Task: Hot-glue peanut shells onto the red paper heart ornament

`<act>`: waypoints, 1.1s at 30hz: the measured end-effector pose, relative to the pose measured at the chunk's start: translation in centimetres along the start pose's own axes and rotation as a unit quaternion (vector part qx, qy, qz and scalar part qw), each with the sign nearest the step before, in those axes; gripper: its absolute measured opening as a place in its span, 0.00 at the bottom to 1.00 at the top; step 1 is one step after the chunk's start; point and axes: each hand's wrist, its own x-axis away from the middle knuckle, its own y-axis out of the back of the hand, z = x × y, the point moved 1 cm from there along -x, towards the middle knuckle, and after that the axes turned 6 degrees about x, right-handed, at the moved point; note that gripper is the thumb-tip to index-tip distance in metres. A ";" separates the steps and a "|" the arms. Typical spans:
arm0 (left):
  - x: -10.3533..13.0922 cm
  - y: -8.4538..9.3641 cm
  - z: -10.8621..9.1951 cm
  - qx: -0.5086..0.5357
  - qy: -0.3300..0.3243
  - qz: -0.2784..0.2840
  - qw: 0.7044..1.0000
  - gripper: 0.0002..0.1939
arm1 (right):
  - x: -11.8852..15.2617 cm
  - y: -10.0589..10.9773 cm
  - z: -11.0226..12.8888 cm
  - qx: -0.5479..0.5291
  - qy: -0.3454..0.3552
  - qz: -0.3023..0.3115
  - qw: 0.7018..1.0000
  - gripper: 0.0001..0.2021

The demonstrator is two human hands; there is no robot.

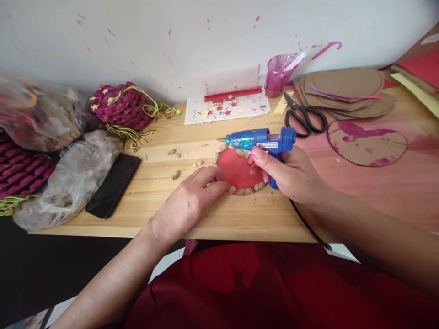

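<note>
One red disc [235, 169], partly behind left hand [194, 197]

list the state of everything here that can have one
Glue gun: held in the right hand, nozzle pointing left
Red disc: rim partly lined with peanuts
Loose peanuts: lying on the table
Phone: lying flat, no lit screen showing
Scissors: lying down, handles spread
Purple cup: upright
Cardboard ovals: stacked
Separate oval: flat, partly painted purple
Small stars: scattered on white paper
</note>
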 end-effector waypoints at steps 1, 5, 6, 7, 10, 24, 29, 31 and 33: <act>-0.1 0.0 0.0 0.004 0.002 0.005 1.000 0.10 | 0.0 0.0 0.0 -0.001 -0.001 0.002 1.000 0.23; -0.2 0.1 0.0 0.021 0.014 0.019 0.999 0.11 | 0.0 0.0 -0.1 0.003 0.001 0.004 1.000 0.22; -0.2 0.1 0.0 0.026 0.015 0.019 0.999 0.11 | 0.0 0.0 -0.1 0.007 0.004 0.004 1.000 0.23; -0.2 0.1 0.1 0.034 0.015 0.018 0.999 0.10 | 0.0 0.0 -0.1 0.010 0.007 0.003 1.000 0.23; -0.2 0.0 0.2 0.056 0.025 0.020 0.998 0.11 | 0.0 -0.1 -0.1 0.011 0.013 0.002 1.000 0.23; -0.3 -0.2 0.4 0.032 0.014 0.023 0.999 0.11 | 0.0 0.0 -0.1 0.018 0.015 0.006 1.000 0.22; -0.3 -0.3 0.3 0.013 0.020 0.018 1.000 0.11 | 0.0 0.0 -0.1 0.016 0.009 0.009 1.000 0.22; -0.3 -0.4 0.2 0.016 0.031 0.018 0.999 0.11 | 0.0 0.0 0.0 0.016 0.010 0.010 1.000 0.22; -0.4 -0.3 0.2 0.024 0.042 0.020 0.999 0.11 | 0.0 0.0 0.0 0.016 0.011 0.012 1.000 0.22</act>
